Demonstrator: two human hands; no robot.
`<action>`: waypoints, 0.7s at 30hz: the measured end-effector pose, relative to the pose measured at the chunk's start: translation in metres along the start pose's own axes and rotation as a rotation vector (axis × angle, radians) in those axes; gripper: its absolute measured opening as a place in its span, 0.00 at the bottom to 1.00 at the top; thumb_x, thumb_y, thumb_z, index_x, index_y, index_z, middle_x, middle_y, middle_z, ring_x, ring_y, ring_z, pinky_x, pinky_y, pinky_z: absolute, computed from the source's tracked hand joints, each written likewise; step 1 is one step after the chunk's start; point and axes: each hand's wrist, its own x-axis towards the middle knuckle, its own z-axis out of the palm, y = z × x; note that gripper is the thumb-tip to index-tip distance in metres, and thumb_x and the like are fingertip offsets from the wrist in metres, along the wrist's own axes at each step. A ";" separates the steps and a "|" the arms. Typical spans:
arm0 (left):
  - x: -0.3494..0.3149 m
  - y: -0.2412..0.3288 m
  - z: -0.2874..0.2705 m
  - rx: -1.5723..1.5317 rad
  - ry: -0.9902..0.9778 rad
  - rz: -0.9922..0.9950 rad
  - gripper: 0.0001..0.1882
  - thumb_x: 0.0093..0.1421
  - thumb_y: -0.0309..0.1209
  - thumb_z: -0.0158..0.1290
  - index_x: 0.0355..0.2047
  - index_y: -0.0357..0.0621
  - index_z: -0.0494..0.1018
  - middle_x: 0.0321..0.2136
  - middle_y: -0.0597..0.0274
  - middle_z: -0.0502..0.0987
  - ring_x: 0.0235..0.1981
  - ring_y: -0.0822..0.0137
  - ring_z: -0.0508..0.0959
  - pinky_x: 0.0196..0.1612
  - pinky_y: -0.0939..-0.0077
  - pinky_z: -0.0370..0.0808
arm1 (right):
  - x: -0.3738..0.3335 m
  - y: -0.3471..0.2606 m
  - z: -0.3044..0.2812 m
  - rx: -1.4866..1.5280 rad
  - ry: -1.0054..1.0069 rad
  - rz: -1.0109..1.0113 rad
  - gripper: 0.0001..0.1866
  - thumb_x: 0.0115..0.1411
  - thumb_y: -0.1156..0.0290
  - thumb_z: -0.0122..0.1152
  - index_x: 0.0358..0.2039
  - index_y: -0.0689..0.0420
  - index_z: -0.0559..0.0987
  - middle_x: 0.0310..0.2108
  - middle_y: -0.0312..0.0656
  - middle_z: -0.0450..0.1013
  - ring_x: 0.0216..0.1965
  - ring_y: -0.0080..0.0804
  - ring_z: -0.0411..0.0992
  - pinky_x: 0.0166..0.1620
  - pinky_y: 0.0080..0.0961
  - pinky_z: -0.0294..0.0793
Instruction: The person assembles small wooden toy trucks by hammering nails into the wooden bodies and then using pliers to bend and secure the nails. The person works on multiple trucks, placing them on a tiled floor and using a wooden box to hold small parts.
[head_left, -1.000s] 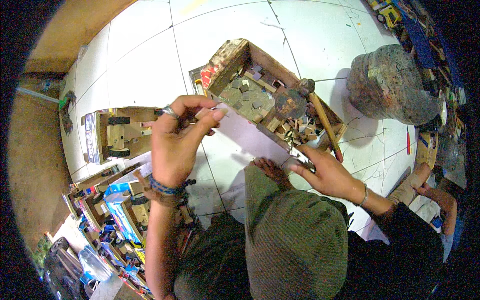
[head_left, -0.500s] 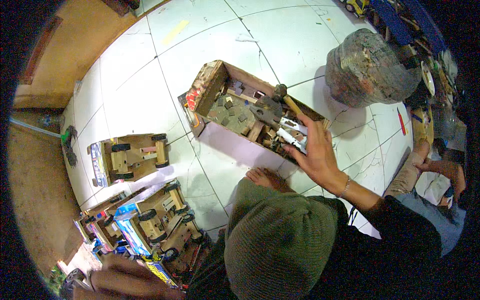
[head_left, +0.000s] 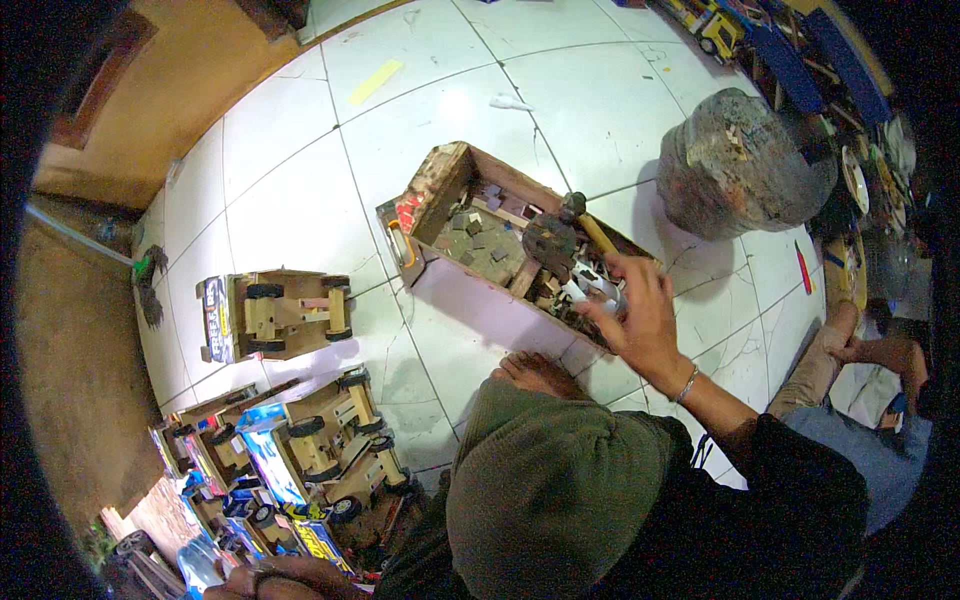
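My right hand (head_left: 645, 320) reaches into a long wooden box (head_left: 490, 303). Its thumb and fingers are curved around the white handles of pliers (head_left: 594, 290), whose jaws are mostly hidden. A hammer (head_left: 598, 236) with a wooden handle leans across the box's far side, beside a dark round piece (head_left: 549, 241). Small dark squares (head_left: 478, 240) lie in the box's left part. At the lower edge my left hand (head_left: 275, 578) is near several wooden toy trucks (head_left: 318, 450); its fingers are too dark and partly hidden to read.
Another wooden toy truck (head_left: 275, 315) lies wheels outward on the tiled floor. A stump-like dark block (head_left: 735, 165) stands beyond the box. A red stick (head_left: 803, 268) lies at right, near another person's leg (head_left: 815, 365). My knee (head_left: 555, 490) and bare foot (head_left: 540, 375) are close to the box.
The pliers have shifted and turned in the box, with their jaws less visible, as my right hand stays around the handles. My left hand has moved lower. The whole view has shifted slightly.
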 end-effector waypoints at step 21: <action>-0.110 -0.147 -0.333 -0.203 0.473 -0.435 0.19 0.64 0.34 0.59 0.51 0.37 0.73 0.45 0.57 0.80 0.43 0.69 0.81 0.49 0.79 0.79 | 0.106 -0.011 -0.064 0.393 0.337 -0.048 0.23 0.69 0.55 0.54 0.47 0.67 0.72 0.32 0.52 0.72 0.27 0.37 0.71 0.31 0.32 0.77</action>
